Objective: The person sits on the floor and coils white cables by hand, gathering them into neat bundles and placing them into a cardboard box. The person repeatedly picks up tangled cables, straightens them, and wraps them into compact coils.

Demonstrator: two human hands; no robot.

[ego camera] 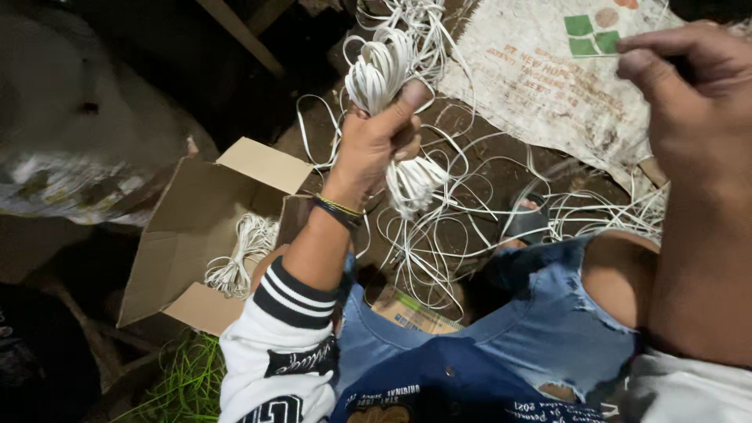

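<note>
Hands working white flat cord above a dirt floor, seen from the head camera. The left hand (374, 141) is closing in a full fist around a looped bundle of white cord (384, 70), whose loops are fanning out above the thumb while the gathered ends (411, 184) are hanging below the fist. The right hand (693, 94) is rising at the upper right with thumb and forefinger pinched together; whether a strand is lying between them cannot be told, since the fingertips are hiding the spot. Loose cord (470, 219) is sprawling in tangles over the ground between the two hands and partly across a woven sack (540, 78). An open cardboard box (188, 227) is sitting left of the left forearm, holding another tied bundle (239, 262). Torn blue jeans (540, 321) are covering the knees below, a sandalled foot (525, 223) is resting among the strands, and green strands (188, 384) are lying beside the box.
</note>
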